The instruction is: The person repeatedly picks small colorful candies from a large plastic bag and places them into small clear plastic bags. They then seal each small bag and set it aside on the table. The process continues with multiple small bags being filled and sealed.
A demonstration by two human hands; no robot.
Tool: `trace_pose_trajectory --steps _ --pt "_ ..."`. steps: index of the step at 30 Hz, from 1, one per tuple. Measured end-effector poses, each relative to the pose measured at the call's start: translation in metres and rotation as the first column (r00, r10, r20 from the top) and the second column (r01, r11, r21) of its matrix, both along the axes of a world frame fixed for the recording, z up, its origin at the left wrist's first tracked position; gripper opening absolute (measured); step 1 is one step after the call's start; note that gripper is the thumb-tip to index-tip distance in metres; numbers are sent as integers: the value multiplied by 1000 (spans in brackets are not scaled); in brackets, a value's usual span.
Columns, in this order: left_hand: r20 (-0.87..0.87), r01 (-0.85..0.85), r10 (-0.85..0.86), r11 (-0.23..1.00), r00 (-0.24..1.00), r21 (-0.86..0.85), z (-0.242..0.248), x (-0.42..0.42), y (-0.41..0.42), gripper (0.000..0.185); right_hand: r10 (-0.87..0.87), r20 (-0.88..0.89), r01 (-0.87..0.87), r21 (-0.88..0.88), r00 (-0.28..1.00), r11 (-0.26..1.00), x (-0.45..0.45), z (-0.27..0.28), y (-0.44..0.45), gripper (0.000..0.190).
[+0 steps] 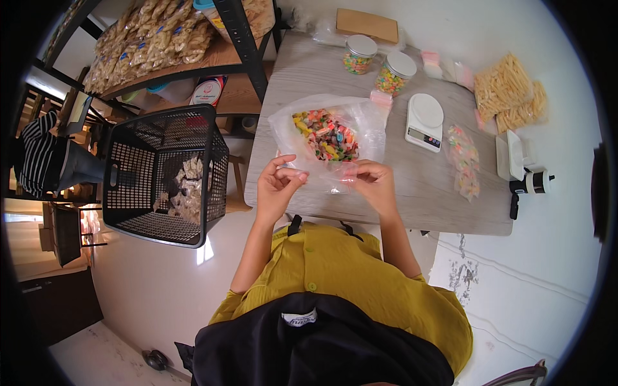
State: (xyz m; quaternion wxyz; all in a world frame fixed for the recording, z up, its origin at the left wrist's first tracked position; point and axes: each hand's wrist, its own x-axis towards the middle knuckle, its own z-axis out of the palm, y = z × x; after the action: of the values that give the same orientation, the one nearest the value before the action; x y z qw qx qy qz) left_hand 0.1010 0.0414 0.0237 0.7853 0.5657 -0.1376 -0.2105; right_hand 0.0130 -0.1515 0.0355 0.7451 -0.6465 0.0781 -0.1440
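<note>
My right hand point(375, 182) pinches a small clear plastic bag point(334, 186) at its right side, low over the table. To the left of that bag is my left hand point(276, 186), its index finger raised away from the thumb and nothing visible in its grasp. Just beyond both hands, a large translucent plastic bag point(369, 128) lies spread with its mouth wide. Inside it are wrapped candies point(333, 137) in red, yellow, green and dark colours.
A white digital kitchen scale point(425, 118) stands to the right, near filled candy packets point(464, 161). Two lidded candy jars point(396, 72) and a cardboard box point(367, 25) are farther back. On the left, a black plastic basket point(166, 140) holds packets. A person point(48, 154) is beyond it.
</note>
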Motion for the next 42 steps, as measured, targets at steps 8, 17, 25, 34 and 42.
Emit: trace_pose_trajectory --steps 8,17,25,34,42 --pt "-66 21 -21 1000 998 -9 2 -12 -23 40 -8 69 7 10 998 1000 -15 -8 -25 18" --pt "51 49 -48 999 998 -20 -9 -41 -53 41 125 -48 -126 -22 991 992 -36 -16 -66 16" --pt "-21 166 -166 986 986 -10 -3 -51 -47 43 87 -54 -92 -103 995 990 -29 -29 -72 9" --pt "-176 177 -151 973 973 145 -12 -43 -8 28 300 -18 -300 -132 954 945 -17 -26 -47 24" --pt "373 -207 -28 792 928 574 -12 -44 7 36 329 -78 -338 -235 941 911 -2 -16 -28 28"
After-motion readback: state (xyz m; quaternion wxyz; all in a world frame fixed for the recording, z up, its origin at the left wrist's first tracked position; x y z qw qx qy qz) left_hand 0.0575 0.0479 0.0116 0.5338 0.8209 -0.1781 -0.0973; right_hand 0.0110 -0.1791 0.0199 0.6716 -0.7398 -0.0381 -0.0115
